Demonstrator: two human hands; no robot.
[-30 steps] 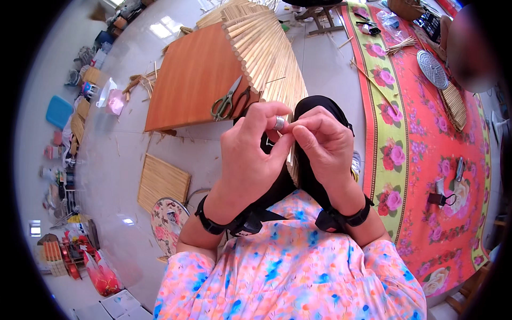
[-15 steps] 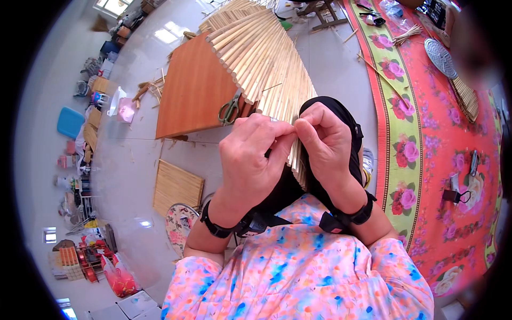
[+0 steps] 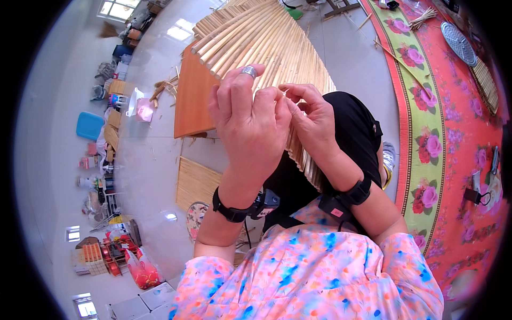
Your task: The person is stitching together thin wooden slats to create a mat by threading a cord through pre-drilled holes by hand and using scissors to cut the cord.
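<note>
There, your left hand point(image 3: 250, 117) and right hand point(image 3: 314, 120) close together, upper centre, grips clamped or apart I can't tell, stick mat point(image 3: 272, 40) behind.

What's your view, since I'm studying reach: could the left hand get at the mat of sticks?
Probably yes: the left hand appears over the mat of sticks with nothing visible in its way, though it seems busy beside the right hand and may need freeing first.
</note>
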